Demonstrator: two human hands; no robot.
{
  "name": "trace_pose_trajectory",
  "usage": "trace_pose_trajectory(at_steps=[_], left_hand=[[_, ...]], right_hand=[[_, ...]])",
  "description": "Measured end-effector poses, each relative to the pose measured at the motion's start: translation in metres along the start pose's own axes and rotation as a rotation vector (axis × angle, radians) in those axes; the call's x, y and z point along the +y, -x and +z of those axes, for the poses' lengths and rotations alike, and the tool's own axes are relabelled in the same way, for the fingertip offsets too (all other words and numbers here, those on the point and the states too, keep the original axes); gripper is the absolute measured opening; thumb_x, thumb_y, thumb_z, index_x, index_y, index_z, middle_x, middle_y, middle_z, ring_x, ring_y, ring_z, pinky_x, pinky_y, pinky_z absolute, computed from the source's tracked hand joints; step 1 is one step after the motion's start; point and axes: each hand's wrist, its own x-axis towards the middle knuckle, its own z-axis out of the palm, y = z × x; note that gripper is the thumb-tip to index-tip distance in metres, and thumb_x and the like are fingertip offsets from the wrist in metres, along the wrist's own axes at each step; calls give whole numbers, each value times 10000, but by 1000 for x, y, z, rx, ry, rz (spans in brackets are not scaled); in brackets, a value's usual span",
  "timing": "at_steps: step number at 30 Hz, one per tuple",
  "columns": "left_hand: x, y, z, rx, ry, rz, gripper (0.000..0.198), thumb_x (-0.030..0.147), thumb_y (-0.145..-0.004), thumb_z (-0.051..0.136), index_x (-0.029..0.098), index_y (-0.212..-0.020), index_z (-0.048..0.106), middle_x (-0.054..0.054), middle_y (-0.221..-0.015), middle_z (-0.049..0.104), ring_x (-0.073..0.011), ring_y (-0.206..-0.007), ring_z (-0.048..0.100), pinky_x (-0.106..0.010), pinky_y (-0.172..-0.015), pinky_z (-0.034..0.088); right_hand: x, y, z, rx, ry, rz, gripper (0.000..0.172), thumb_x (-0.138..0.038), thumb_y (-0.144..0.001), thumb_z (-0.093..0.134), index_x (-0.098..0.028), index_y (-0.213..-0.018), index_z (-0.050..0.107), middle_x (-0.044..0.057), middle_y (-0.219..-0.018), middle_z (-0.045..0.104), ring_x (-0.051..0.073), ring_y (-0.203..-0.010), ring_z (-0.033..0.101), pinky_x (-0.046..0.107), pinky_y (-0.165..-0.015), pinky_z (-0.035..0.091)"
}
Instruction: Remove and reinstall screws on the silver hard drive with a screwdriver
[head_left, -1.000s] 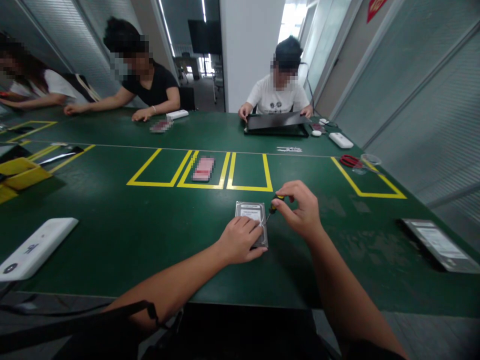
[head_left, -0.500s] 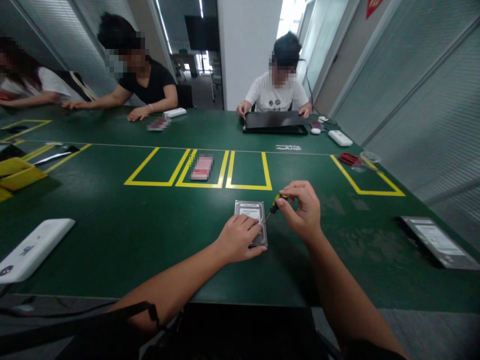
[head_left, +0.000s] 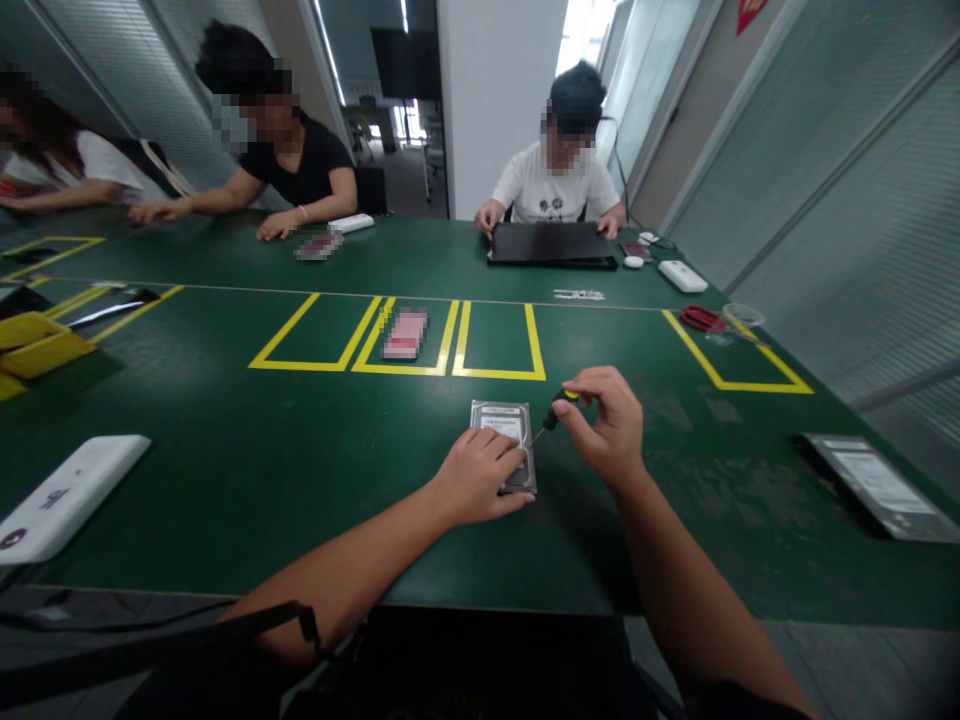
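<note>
A silver hard drive (head_left: pixel 501 412) with a white label lies flat on the green table in front of me. My left hand (head_left: pixel 480 472) rests over its lower part and holds it, fingers across the top and thumb along the near edge. In my right hand (head_left: pixel 611 420) is a small black and yellow screwdriver (head_left: pixel 555 410), pinched by the handle between thumb and fingers. The shaft slants down to the left and its tip meets the drive's right side; whether it sits in a screw is too small to tell.
Another drive (head_left: pixel 881 485) lies far right. A white power bank (head_left: pixel 75 495) is at left, near yellow bins (head_left: pixel 45 345). A pink phone (head_left: pixel 405 334) lies inside yellow tape. Red cable (head_left: pixel 701 318) is back right. Across the table, a person holds a black panel (head_left: pixel 551 243).
The screwdriver handle has turned in my right fingers, showing less yellow. My left hand and the hard drive stay in place.
</note>
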Motion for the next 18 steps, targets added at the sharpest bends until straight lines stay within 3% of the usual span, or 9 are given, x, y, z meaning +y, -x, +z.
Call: trace_pose_trajectory(at_steps=[6,12,18], left_hand=[[-3,0,-4,-32,14,33,504,596,-872,605,190,-1169,623,-111,-1174,644,-295,-1046,565,-445,-905,431],[-5,0,-7,-60,19,41,493,571,-874,605,197,-1195,612,-105,-1206,622,-297,-1064,550,-449,-910,427],[-7,1,-10,-85,25,65,512,555,-852,634,208,-1227,603,-110,-1221,611,-305,-1093,536,-456,-929,422]], right_hand=[[-3,1,0,-9,59,72,112,-243,-879,624,-216,-984,651,44,-905,681,171,-783,600,332,-664,477],[-1,4,-1,-39,-33,28,160,-210,-895,592,-220,-1045,648,58,-1017,694,198,-927,636,343,-709,492],[-2,2,1,6,72,-10,107,-237,-865,673,-226,-969,647,36,-884,628,170,-807,599,316,-647,480]])
